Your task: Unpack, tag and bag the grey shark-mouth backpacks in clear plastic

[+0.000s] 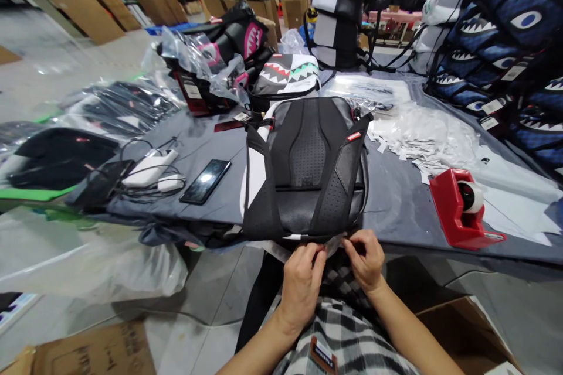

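A black backpack [308,158] with a white side panel lies on the grey-covered table, its padded back and straps facing up. At its near edge, just off the table front, my left hand [303,278] pinches thin clear plastic [333,243]. My right hand [366,258] is a little to the right, thumb and fingers closed on the same plastic. Both hands are close to the backpack's bottom edge. How far the plastic extends is hard to make out.
A red tape dispenser [461,211] stands on the right near small white paper pieces [417,149]. Left are a phone [205,181] and white chargers [150,167]. Backpacks [488,58] are stacked behind at right. An open cardboard box [466,328] is below right.
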### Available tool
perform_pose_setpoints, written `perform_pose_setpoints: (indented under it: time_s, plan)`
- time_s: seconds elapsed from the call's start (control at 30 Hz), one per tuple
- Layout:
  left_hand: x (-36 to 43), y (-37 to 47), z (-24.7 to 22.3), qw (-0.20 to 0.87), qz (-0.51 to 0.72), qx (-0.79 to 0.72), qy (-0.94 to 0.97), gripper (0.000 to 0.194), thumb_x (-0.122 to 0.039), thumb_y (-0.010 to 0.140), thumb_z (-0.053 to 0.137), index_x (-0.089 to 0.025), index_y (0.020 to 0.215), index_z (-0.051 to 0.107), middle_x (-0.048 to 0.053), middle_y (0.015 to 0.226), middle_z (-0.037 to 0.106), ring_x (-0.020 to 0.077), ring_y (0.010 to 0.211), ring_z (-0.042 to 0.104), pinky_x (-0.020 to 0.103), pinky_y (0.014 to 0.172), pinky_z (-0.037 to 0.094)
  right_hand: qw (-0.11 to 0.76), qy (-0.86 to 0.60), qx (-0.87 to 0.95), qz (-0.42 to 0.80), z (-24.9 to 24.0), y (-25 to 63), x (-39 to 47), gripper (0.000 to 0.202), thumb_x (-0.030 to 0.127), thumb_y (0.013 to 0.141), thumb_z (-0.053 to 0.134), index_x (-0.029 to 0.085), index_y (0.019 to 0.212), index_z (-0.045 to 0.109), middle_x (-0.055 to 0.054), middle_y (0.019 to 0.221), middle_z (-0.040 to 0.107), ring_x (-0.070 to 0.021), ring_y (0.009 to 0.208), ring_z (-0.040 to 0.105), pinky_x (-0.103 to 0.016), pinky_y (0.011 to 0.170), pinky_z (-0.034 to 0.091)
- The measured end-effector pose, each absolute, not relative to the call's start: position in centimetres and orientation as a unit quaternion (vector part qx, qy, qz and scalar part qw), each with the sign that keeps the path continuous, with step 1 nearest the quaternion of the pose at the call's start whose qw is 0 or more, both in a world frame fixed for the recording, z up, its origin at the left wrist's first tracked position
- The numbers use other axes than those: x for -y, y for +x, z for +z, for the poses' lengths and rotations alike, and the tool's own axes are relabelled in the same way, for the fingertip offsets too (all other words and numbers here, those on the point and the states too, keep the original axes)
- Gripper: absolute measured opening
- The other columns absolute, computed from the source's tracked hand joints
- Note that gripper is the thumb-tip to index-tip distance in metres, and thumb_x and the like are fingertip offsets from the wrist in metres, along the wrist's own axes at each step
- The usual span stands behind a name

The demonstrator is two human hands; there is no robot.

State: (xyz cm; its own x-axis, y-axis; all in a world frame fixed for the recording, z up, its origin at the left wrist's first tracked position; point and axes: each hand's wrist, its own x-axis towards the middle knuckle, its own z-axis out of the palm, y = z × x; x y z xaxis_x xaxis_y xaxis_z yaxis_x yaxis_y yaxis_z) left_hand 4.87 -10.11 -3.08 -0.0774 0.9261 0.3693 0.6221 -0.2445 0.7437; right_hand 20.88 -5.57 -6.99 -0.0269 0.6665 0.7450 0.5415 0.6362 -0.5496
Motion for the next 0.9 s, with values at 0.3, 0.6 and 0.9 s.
perform_pose_setpoints:
  time_s: [0.3,0.6,0.9]
  plan:
    - [9.7,5.1,-2.4,0.21,0.448,-0.606,0.623,0.019,-0.021,0.095,0.051,-0.02,0.084,0.066,0.002,0.078,0.069,0.0166,0.071,0.066,0.026,0.068,0.051,0.389,-0.24,0.887,-0.066,-8.5,24.1,4.8,0.028,0.015,0.097,0.053,0.027,0.115,0.07,-0.008,0.104,0.073,-0.0187,0.09,0.07,-0.031,0.07,0.057]
    - [10.2,5.1,-2.7,0.118,0.44,-0.583,0.673,0.017,-0.013,0.096,0.048,-0.017,0.098,0.065,0.005,0.087,0.07,0.0173,0.08,0.067,0.029,0.074,0.056,0.397,-0.144,0.893,-0.159,-5.7,23.6,1.6,0.015,0.013,0.095,0.057,0.022,0.093,0.069,-0.005,0.089,0.073,-0.0165,0.08,0.063,-0.03,0.065,0.044]
    - [11.9,3.4,-4.4,-0.105,0.396,-0.433,0.803,0.029,-0.009,0.101,0.038,-0.006,0.116,0.062,0.012,0.103,0.072,0.0193,0.098,0.065,0.034,0.089,0.056,0.36,-0.107,0.92,-0.109,-4.4,23.9,0.7,0.02,0.013,0.097,0.054,0.021,0.084,0.067,-0.003,0.077,0.073,-0.0128,0.069,0.061,-0.026,0.065,0.044]
